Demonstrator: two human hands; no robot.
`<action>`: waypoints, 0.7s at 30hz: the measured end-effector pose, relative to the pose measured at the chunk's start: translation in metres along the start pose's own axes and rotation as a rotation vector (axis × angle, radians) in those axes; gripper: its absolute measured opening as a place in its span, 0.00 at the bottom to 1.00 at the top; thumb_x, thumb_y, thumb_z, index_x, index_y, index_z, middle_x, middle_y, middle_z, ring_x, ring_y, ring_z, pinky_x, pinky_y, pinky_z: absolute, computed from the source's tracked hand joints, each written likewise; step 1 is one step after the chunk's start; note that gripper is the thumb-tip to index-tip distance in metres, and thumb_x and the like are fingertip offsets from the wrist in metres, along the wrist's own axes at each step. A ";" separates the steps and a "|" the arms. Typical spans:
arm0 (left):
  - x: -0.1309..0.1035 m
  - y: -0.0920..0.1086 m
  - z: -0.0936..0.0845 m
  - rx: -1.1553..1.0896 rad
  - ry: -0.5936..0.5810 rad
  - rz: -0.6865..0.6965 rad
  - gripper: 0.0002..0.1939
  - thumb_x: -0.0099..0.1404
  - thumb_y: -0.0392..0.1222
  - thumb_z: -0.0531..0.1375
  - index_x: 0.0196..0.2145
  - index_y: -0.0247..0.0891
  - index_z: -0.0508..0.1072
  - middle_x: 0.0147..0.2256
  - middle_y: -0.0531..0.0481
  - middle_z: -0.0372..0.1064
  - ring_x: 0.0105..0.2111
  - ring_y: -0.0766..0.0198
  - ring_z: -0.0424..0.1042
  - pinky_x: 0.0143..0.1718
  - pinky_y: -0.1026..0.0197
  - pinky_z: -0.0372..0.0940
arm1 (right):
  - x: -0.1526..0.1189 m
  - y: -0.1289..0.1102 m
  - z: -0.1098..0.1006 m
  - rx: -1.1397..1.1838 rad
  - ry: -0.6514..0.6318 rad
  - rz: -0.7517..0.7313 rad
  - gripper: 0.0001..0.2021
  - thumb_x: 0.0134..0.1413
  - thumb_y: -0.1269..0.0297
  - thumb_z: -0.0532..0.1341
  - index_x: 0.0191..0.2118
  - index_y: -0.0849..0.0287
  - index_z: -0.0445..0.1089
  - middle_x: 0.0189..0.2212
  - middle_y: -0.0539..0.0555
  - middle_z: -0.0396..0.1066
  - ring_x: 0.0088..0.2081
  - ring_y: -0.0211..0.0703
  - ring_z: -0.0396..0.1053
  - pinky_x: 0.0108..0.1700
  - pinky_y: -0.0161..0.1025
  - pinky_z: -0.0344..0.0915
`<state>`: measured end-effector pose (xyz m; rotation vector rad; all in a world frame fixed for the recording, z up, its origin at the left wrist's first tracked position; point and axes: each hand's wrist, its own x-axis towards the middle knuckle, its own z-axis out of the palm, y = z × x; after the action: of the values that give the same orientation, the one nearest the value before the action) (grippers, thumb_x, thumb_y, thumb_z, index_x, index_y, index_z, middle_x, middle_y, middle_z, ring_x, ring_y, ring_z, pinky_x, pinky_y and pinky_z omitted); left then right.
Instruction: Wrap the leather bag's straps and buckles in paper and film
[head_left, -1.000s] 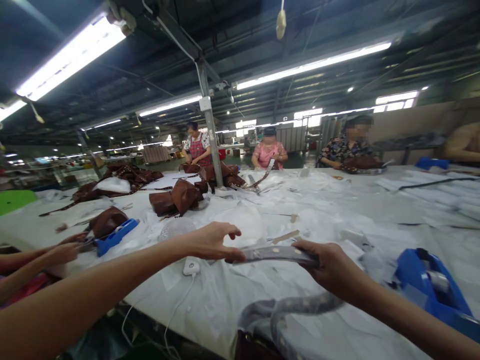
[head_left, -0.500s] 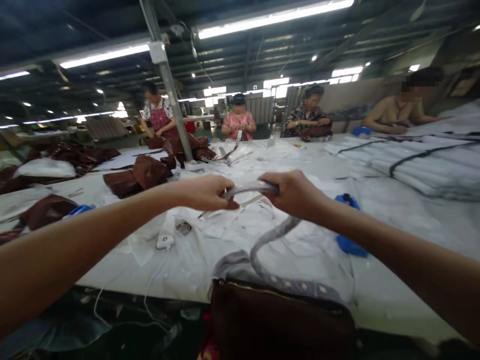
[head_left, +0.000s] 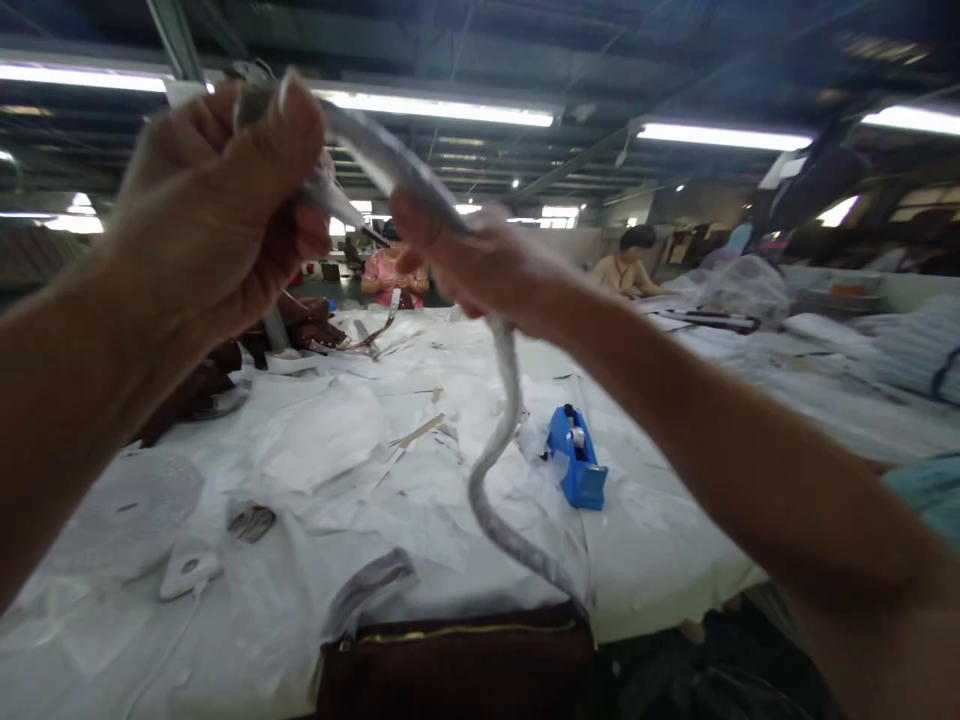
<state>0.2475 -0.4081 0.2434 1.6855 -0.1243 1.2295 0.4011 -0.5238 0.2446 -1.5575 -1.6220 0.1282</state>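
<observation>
Up close to the camera, both hands are on the grey wrapped strap [head_left: 506,385] coming off a dark brown bag [head_left: 457,675]. Left hand [head_left: 225,190] is curled shut around one part of it, thumb up top, and the right hand [head_left: 480,260] has its fingers closed on it a bit further along. From there the strap drops in a wavy curve to the right end of the bag, which sits at the near edge of the white-covered table [head_left: 675,560], gold zipper [head_left: 465,632] running along its top. Honestly can't read any lettering anywhere, it's all too blurry or small, blue tape dispenser [head_left: 577,460] included. Hard to tell how the strap folds inside the left hand, since the fingers cover it and they're smeared. Bag's lower part is cut off by the bottom of the view. Further back, the person in pink [head_left: 394,275] is partly blocked by the strap and hands. Over on the left there's a white corded gadget [head_left: 191,575], and I can't tell what it is.
</observation>
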 end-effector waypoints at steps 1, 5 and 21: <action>-0.011 -0.007 0.005 -0.047 0.029 -0.002 0.07 0.63 0.40 0.60 0.30 0.34 0.72 0.24 0.58 0.67 0.19 0.76 0.65 0.18 0.74 0.60 | -0.007 0.009 0.014 0.166 -0.067 0.050 0.26 0.59 0.46 0.53 0.33 0.71 0.71 0.13 0.40 0.51 0.15 0.22 0.48 0.19 0.23 0.47; -0.072 -0.056 0.023 -0.285 0.109 -0.158 0.10 0.55 0.43 0.67 0.31 0.37 0.72 0.24 0.56 0.69 0.17 0.74 0.64 0.18 0.72 0.61 | -0.038 0.052 0.068 0.788 -0.116 0.180 0.21 0.50 0.45 0.62 0.26 0.60 0.61 0.13 0.39 0.47 0.15 0.27 0.41 0.16 0.28 0.41; -0.135 -0.106 0.008 0.806 -0.625 -0.344 0.34 0.52 0.36 0.61 0.57 0.47 0.58 0.45 0.43 0.71 0.42 0.46 0.71 0.40 0.53 0.63 | -0.072 0.109 0.130 0.093 -0.302 0.204 0.02 0.39 0.72 0.58 0.21 0.62 0.67 0.18 0.47 0.66 0.23 0.36 0.61 0.24 0.31 0.54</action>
<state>0.2494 -0.4214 0.0721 2.6154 0.3189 0.4582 0.3928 -0.5009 0.0616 -1.6888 -1.6527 0.5655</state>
